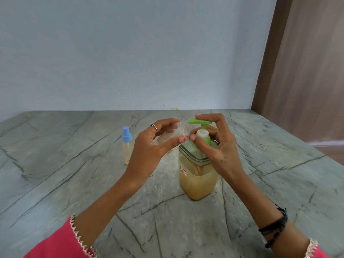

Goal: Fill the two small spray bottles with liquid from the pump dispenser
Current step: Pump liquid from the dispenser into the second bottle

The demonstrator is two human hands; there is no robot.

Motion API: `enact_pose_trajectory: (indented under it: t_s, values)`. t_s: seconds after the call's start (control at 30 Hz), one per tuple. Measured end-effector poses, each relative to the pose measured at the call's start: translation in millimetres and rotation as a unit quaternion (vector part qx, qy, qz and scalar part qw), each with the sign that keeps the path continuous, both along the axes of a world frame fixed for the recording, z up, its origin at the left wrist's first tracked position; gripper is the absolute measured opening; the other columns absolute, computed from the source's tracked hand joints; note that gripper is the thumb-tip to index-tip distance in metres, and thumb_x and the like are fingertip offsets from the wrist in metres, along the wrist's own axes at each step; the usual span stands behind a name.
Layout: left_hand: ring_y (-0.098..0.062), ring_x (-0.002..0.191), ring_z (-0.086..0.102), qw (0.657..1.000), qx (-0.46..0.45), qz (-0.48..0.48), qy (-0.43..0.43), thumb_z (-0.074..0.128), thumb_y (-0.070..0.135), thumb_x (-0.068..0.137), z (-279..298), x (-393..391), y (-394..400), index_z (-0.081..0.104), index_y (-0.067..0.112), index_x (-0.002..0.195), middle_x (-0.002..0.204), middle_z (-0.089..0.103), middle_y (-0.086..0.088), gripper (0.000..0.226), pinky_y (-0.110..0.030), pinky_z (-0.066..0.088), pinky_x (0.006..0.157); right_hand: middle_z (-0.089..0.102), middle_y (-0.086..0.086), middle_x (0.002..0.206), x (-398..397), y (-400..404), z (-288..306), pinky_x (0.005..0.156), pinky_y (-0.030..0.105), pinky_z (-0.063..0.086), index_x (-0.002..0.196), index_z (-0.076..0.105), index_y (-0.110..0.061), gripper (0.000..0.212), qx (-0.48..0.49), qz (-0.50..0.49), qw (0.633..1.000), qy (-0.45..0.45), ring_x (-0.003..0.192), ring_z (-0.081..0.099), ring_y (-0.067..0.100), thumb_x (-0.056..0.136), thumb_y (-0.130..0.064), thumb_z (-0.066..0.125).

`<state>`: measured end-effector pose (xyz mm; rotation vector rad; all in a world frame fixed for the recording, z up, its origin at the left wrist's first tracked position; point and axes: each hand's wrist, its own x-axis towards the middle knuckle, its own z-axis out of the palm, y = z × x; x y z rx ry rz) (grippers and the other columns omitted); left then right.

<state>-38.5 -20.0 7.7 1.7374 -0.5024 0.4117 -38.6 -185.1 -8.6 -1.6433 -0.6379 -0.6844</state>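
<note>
Two hands meet mid-frame. Left hand (149, 148) grips the clear spray bottle (174, 135), tilted, mouth under the green nozzle (194, 120). Right hand (217, 144) curls fingers (202, 117) on the pump dispenser (198, 175). Press slowly, keeping the mouth right below. Another bottle (127, 146) stands capped left on the bench (55, 164).

A single wide-angle head view looks forward and down from the person's own standpoint, close over the table (55, 183), facing a pale wall (130, 53) toward 12 o'clock. Both forearms enter from 6 o'clock, and the left hand (149, 151) and right hand (221, 146) meet near frame centre at the pump dispenser (198, 175). A brown wooden panel (307, 71) fills the 2 o'clock corner. Edges bend with the wide lens.
</note>
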Motion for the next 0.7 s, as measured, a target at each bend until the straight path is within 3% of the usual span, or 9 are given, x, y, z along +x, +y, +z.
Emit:
enact_pose_trajectory:
  t_s: [0.1, 0.2, 0.37, 0.7]
  values:
    - [0.005, 0.099, 0.059, 1.0, 0.001, 0.0, 0.0, 0.069, 0.039, 0.063, -0.1, -0.2, 0.0, 0.062, 0.035, 0.101, 0.099, 0.066, 0.017, 0.039, -0.008, 0.046, 0.083, 0.073, -0.005, 0.082, -1.5, 3.1, 3.4, 0.066, 0.022, 0.052, 0.1, 0.056, -0.032, 0.029, 0.033, 0.008, 0.999, 0.013, 0.077, 0.07, 0.013, 0.081, -0.013, 0.066]
    - [0.006, 0.099, 0.059, 1.0, 0.003, -0.002, 0.003, 0.069, 0.038, 0.063, 0.0, -0.1, 0.2, 0.062, 0.033, 0.102, 0.101, 0.066, 0.016, 0.04, -0.007, 0.044, 0.084, 0.071, 0.001, 0.073, -0.6, 6.1, 9.4, 0.059, 0.035, 0.053, 0.083, 0.06, -0.028, 0.021, 0.072, -0.001, 0.997, 0.029, 0.068, 0.068, 0.023, 0.074, -0.009, 0.065]
    - [0.011, 0.097, 0.057, 1.0, 0.008, 0.0, 0.0, 0.07, 0.036, 0.06, 0.2, -0.5, 1.2, 0.062, 0.034, 0.101, 0.098, 0.065, 0.02, 0.041, -0.005, 0.043, 0.083, 0.072, 0.001, 0.076, 3.3, 8.1, 13.2, 0.054, 0.048, 0.05, 0.069, 0.052, -0.013, 0.013, 0.075, -0.03, 0.996, 0.046, 0.068, 0.063, 0.041, 0.067, -0.01, 0.063]
    - [0.009, 0.097, 0.058, 1.0, 0.004, -0.002, -0.002, 0.068, 0.038, 0.062, 1.0, -1.1, 0.4, 0.06, 0.037, 0.099, 0.098, 0.065, 0.018, 0.038, -0.004, 0.043, 0.079, 0.072, -0.008, 0.075, -2.2, 8.2, 6.8, 0.062, 0.036, 0.054, 0.093, 0.056, -0.033, 0.027, 0.034, -0.052, 0.998, 0.009, 0.071, 0.07, 0.014, 0.077, -0.013, 0.065]
